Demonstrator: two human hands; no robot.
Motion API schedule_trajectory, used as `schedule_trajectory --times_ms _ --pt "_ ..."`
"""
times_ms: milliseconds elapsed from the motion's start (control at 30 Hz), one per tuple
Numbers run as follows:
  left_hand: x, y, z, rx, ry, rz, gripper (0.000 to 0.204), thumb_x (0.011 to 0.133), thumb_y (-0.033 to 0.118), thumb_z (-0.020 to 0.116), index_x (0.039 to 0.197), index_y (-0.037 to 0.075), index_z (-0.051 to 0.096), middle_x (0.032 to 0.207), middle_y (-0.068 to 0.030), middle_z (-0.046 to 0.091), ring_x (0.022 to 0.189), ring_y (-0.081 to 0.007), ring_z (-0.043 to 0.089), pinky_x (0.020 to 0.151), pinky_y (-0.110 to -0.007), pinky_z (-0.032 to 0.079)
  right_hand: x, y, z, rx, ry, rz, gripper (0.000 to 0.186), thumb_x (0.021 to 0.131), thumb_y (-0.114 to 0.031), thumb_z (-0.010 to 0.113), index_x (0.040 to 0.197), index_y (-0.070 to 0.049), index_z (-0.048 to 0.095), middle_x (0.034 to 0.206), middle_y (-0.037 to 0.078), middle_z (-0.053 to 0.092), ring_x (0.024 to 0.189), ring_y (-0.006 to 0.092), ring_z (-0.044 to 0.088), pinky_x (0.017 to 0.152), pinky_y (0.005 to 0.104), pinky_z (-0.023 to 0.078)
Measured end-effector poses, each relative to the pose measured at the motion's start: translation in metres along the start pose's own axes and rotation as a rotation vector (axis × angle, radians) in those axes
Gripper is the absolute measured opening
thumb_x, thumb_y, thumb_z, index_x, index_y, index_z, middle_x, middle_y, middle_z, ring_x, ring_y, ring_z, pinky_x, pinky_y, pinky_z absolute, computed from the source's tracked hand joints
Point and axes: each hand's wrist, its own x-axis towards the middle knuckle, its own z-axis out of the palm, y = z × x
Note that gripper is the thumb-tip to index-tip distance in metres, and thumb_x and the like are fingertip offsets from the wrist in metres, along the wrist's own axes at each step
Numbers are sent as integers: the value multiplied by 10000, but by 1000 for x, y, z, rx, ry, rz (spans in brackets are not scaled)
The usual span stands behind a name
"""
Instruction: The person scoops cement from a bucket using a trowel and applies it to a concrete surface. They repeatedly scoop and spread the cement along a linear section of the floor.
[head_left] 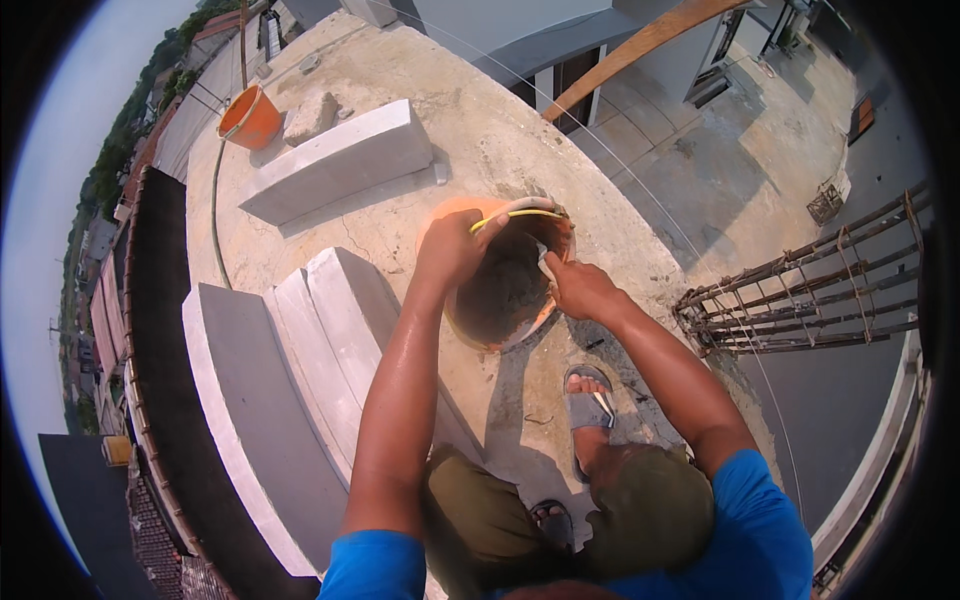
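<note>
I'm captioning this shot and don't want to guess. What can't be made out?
All in the head view:
Pale object in the right hand: mostly covered by that hand.
Orange bucket: bottom hidden under dark grey material.
Left foot: largely behind the trouser leg.
Far bucket: bottom hidden by its wall.

Both the left hand (455,245) and right hand (590,292) are bare. Farther back from them, bright blue short sleeves (765,520) show; below the hands come olive-green trousers (655,510) and grey, open-toed sandals (585,410) with dark edges.
</note>
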Motion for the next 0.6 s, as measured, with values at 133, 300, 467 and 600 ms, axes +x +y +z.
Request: schedule_trajectory --times_ms 133,300,467,600 --pt "5 -15 11 -32 14 88 619 1030 603 658 1008 -3 783 875 -247 753 843 -398 749 790 -475 559 -26 -22 56 -69 9 -14 418 989 -126 597 1375 5 507 1088 326 733 1071 444 739 912 551 575" --pt "-4 -13 6 0 -109 -8 648 1018 637 649 989 4 786 795 -198 731 762 -337 721 751 -449 557 -36 -54 11 772 -345 157 514 1113 -337 525 1446 51 464 1246 355 681 970 483 738 816 544 574" --pt "-4 -3 23 -42 -41 23 651 1016 631 689 901 -7 738 659 -103 615 628 -194 564 659 -385 504 -6 23 31 258 -231 -13 585 1104 -394 504 1541 -9 456 1401 334 644 1203 493 684 1018 534 534" --pt "-4 -8 17 -38 -6 -13 635 1016 630 688 957 4 773 675 -109 641 644 -207 607 686 -383 526 -33 16 -8 188 -66 162 541 1113 -362 509 1492 22 470 1220 340 715 1166 530 679 1013 578 523"
